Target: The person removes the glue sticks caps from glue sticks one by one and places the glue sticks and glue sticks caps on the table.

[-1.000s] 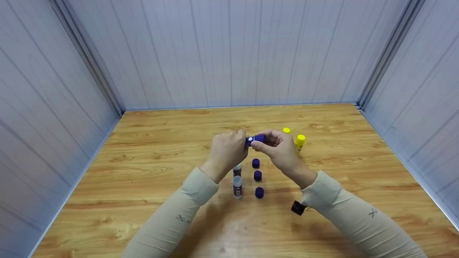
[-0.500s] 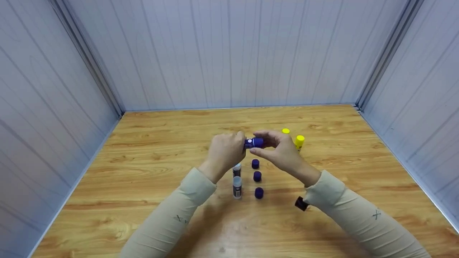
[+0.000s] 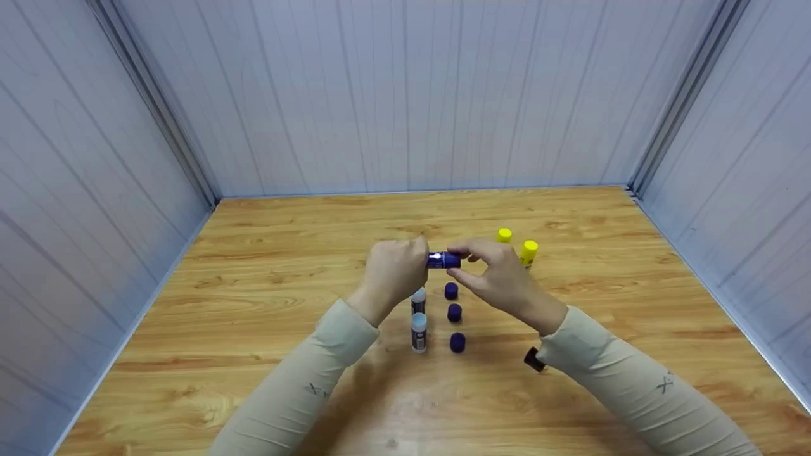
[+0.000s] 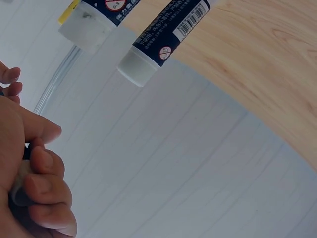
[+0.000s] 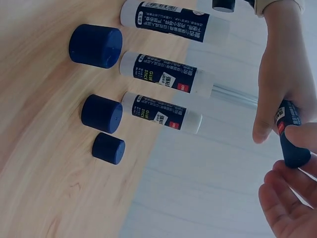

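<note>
We see the glue stick (image 3: 436, 259) lying crosswise above the tabletop (image 3: 285, 266), its long axis spanning both hands, the left hand (image 3: 396, 272) wrapped round its body, the right hand (image 3: 500, 275) pinching its blue cap (image 3: 453, 261).

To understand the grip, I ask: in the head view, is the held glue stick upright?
No, the glue stick lies sideways between the left hand and the right hand.

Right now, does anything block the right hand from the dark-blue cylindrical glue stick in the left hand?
Nothing visible does: the right hand touches the capped glue stick. Three loose dark-blue round caps stand clear on the table.
</note>
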### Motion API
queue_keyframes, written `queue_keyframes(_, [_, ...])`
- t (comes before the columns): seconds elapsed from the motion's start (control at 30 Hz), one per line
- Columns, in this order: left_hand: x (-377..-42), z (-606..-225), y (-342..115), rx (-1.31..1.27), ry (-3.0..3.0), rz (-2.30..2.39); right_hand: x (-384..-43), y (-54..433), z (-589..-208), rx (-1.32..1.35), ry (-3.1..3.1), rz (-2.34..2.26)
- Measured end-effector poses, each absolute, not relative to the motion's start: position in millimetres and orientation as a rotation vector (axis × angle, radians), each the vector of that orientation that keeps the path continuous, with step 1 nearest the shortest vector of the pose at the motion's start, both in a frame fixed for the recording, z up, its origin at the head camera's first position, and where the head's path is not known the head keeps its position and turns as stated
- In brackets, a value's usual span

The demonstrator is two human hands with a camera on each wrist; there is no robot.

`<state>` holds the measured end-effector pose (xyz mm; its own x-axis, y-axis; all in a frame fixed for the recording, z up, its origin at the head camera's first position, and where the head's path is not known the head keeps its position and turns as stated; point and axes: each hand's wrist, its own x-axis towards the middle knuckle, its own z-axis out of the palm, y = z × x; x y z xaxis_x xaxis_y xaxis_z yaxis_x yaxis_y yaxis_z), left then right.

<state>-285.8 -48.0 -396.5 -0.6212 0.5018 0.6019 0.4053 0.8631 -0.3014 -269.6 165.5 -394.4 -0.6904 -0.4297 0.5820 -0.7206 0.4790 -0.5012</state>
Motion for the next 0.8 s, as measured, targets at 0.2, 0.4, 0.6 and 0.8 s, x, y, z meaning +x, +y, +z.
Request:
queue_keyframes(0.2, [-285.8, -395.8, -49.5, -0.657, -2.320, 0.200, -269.2, 161.6, -394.3, 0.982, -2.340, 1.038])
queue_keyframes(0.4, [-285.6, -394.9, -49.3, -0.674, -2.322, 0.188, -270.1, 157.9, -394.0, 1.015, -2.298, 1.042])
queue_keyframes(0.6, [-284.6, -395.6, -50.1, -0.693, -2.357, 0.183, -272.8, 159.2, -396.9, 1.041, -2.288, 1.011])
queue_keyframes(0.8, [-283.7, -395.4, -51.4, -0.729, -2.437, 0.155, -273.7, 162.6, -399.1, 1.086, -2.266, 0.939])
